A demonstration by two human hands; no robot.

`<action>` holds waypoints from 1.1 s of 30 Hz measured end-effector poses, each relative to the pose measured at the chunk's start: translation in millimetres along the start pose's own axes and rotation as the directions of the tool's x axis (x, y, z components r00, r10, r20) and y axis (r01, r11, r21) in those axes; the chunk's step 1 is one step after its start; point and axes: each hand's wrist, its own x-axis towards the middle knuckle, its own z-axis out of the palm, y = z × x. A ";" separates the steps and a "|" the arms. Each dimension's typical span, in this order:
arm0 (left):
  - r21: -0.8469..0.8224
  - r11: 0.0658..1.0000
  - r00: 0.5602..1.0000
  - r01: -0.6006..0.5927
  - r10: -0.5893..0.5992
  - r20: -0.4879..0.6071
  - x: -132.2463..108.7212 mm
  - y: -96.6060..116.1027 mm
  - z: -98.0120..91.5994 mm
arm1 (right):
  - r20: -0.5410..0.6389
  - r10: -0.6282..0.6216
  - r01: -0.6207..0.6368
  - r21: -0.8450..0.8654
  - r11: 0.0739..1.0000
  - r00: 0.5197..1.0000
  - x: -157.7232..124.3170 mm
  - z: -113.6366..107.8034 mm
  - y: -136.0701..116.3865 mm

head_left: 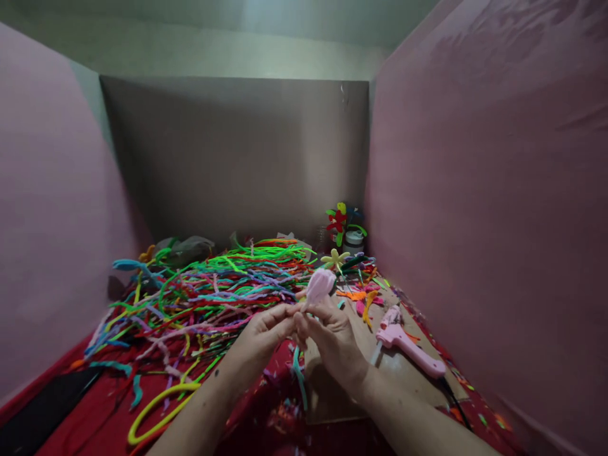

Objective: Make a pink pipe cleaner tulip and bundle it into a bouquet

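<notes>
Red-clothed worktop (102,405) under a heap of pipe cleaners (209,285) lies below the left hand (266,329) and right hand (332,339), both pinched closed on the pink chenille bud (319,285) held above it, where gripping tight just under the head should stop its coils loosening.

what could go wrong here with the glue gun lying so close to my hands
The pink glue gun lies on the cardboard just right of the right hand; if hot, a wrist could brush its nozzle. The left hand and right hand pinch the pink bud only at its base, so it might slip or unwind.
</notes>
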 end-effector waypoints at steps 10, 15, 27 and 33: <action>-0.111 0.957 0.919 -0.269 0.220 -0.328 -3.9 9.6 -4.6 | 0.019 -0.486 0.428 -0.506 0.749 0.874 -1.2 -2.8 -1.7; 0.005 0.963 0.924 -0.269 0.259 -0.283 -14.1 17.9 4.8 | 0.068 -0.524 0.449 -0.616 0.647 0.849 -0.3 -5.5 -0.9; 0.686 0.550 0.753 -0.476 0.658 -0.006 -50.4 39.0 17.2 | 0.200 -0.543 0.483 -0.752 0.448 0.815 -2.2 -7.2 -4.6; 0.814 0.375 0.758 -0.443 0.642 0.117 -51.9 43.9 13.5 | 0.220 -0.562 0.501 -0.761 0.413 0.797 -3.2 -6.6 -2.5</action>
